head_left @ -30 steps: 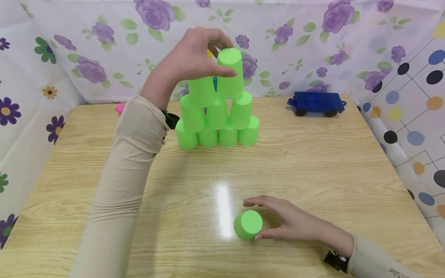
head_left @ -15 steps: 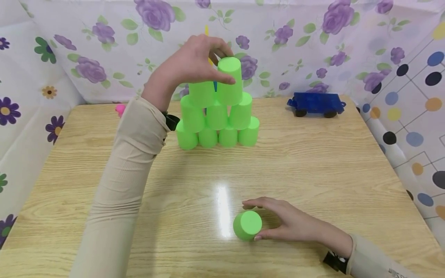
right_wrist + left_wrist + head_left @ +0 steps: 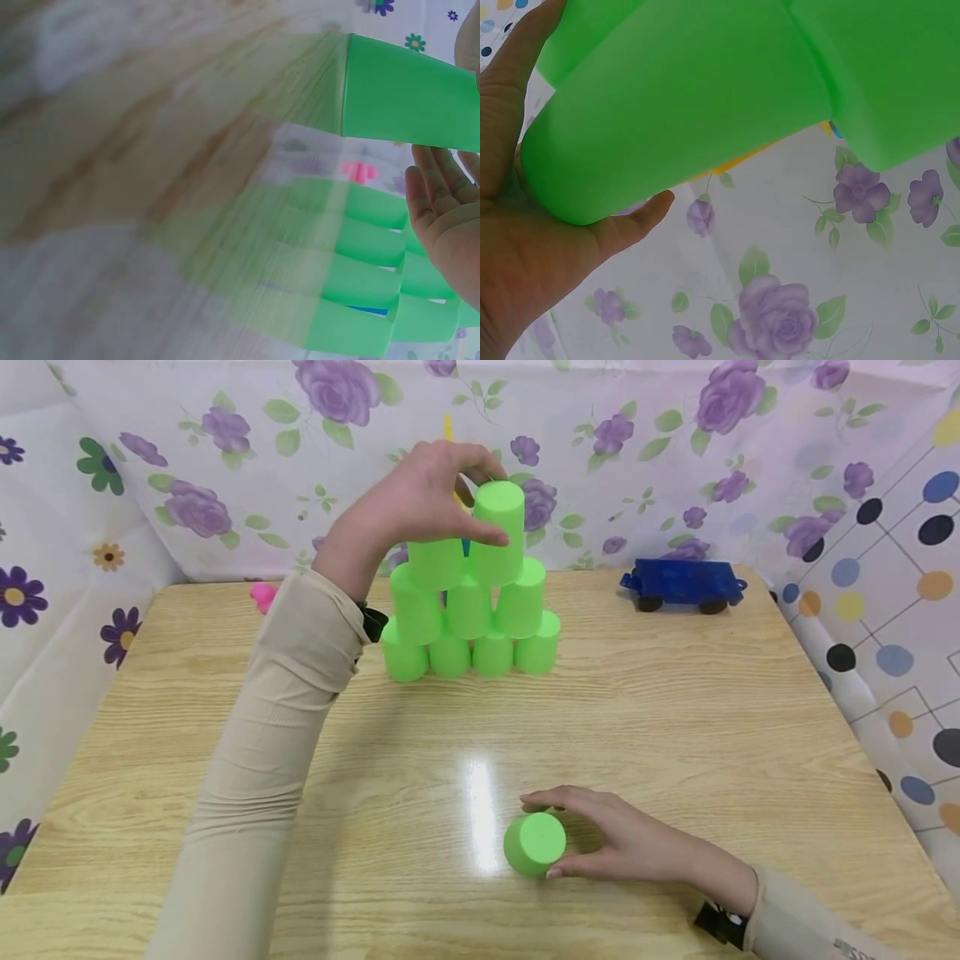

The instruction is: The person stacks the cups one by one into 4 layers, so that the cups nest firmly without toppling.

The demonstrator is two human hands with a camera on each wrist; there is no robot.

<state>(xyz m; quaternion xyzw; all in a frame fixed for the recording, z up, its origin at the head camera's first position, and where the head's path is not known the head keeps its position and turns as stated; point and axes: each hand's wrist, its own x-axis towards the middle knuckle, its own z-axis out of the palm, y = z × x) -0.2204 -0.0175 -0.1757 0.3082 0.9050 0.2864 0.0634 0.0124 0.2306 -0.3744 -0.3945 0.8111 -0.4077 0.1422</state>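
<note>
My left hand [image 3: 431, 497] holds an upside-down green cup [image 3: 498, 531] between thumb and fingers, on the upper level of a stack of matching cups [image 3: 468, 610]. Another cup [image 3: 435, 564] stands beside it, partly behind the hand. In the left wrist view the held cup [image 3: 682, 112] lies along the palm, thumb against its side. Low on the table, my right hand [image 3: 622, 839] curls thumb and fingers round a single upside-down green cup [image 3: 536, 845]. The right wrist view has fingertips [image 3: 424, 154] against that cup's side [image 3: 405, 94].
A blue toy wagon [image 3: 682, 583] stands at the back right of the wooden table [image 3: 675, 727]. Something small and pink [image 3: 262, 597] lies at the back left. Behind the stack, a yellow pointed thing [image 3: 447, 427] is mostly hidden. Patterned cloth [image 3: 637, 452] hangs along the back and sides.
The left hand has come down with its cup, which now sits lower, against the row beneath. The right hand and its cup have stayed in place.
</note>
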